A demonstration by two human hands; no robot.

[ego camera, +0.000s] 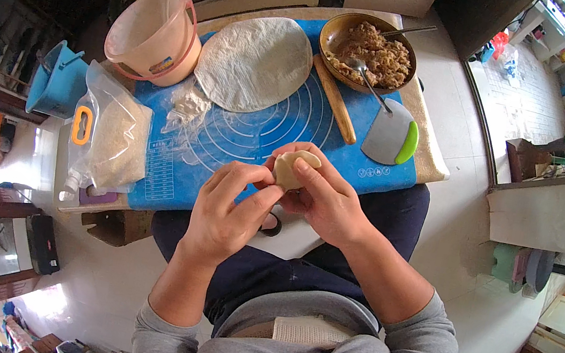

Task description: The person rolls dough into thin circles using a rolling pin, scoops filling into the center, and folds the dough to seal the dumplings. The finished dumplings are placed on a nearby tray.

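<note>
My right hand (331, 201) holds a small round of pale dough (296, 169), its thumb lying across the top. The fingertips of my left hand (233, 202) pinch the dough's left edge. Both hands are above the near edge of a blue silicone mat (179, 159) with printed circles. Beyond them a wooden rolling pin (335, 101) lies on the mat, one end against a brown bowl (336, 20) of minced filling (376, 52) with a metal spoon (368, 81) in it. Right of the pin is a metal dough scraper (383, 137) with a green handle. Whether filling is inside the dough is hidden.
A white cloth (256, 63) covers something flat at the mat's far side, beside a pile of flour (189, 105). At the left stand a pink bucket (146, 36), a clear bag of grain (118, 138) with an orange handle, and a blue bin (58, 83).
</note>
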